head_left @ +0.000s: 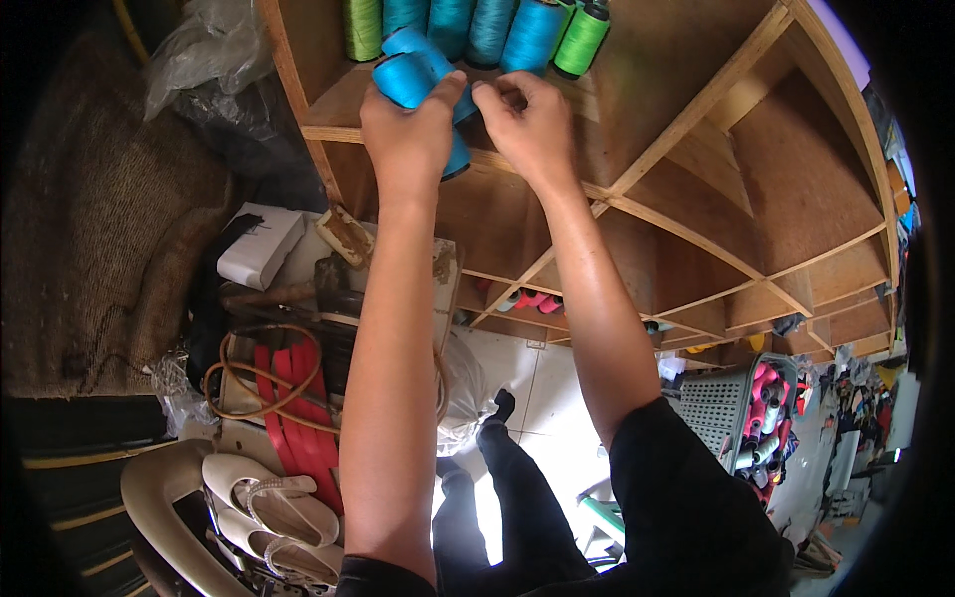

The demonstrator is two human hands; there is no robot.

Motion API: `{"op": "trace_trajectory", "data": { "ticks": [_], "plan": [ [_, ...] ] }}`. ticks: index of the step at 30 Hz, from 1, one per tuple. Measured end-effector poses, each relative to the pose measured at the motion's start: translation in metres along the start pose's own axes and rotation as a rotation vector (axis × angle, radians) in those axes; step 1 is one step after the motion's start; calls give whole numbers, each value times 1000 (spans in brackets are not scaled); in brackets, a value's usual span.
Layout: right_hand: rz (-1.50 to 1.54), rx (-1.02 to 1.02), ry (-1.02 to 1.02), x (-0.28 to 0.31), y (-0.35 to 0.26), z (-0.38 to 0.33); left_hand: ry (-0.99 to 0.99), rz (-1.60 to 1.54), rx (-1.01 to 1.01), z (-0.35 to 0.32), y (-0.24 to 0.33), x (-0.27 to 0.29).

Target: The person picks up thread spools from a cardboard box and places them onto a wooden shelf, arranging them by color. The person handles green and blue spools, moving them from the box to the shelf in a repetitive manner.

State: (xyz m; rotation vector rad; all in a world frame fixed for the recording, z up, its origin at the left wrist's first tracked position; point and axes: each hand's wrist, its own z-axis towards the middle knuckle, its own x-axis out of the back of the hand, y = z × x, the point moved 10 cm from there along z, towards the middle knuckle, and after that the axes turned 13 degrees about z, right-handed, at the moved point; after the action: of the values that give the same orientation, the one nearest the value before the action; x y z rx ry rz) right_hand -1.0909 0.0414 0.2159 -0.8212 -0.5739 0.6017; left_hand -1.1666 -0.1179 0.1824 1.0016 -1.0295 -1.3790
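My left hand [413, 129] is closed around blue thread spools, at the front of a wooden shelf compartment. One blue spool [403, 82] sticks out past the fingers, a second blue spool [418, 48] lies tilted behind it, and the end of another blue spool [456, 159] shows below the hand. Close beside them is my right hand [527, 119], its thumb and fingers curled together; whatever they pinch is too small to make out. Upright behind both hands stand a green spool [582, 42], a blue spool [533, 38] and several teal spools [451, 28].
Wooden dividers [696, 99] split the shelf into compartments. Lower right, a grey basket [711, 413] holds pink and white spools. To the left are a brown cable [224, 383], red strips [288, 398], beige shoes [288, 512] and a white box [261, 244]. A plastic bag [463, 393] sits on the floor.
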Motion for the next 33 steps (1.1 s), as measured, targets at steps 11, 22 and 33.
{"op": "trace_trajectory", "data": {
  "ticks": [11,22,33],
  "plan": [
    [50,0,6,1,3,1,17,19,-2,3,0,1],
    [34,-2,-16,0,0,-1,14,9,-14,0,-1,-1],
    [61,-14,-17,2,-3,-2,-2,-35,-19,-3,9,0]
  ]
}}
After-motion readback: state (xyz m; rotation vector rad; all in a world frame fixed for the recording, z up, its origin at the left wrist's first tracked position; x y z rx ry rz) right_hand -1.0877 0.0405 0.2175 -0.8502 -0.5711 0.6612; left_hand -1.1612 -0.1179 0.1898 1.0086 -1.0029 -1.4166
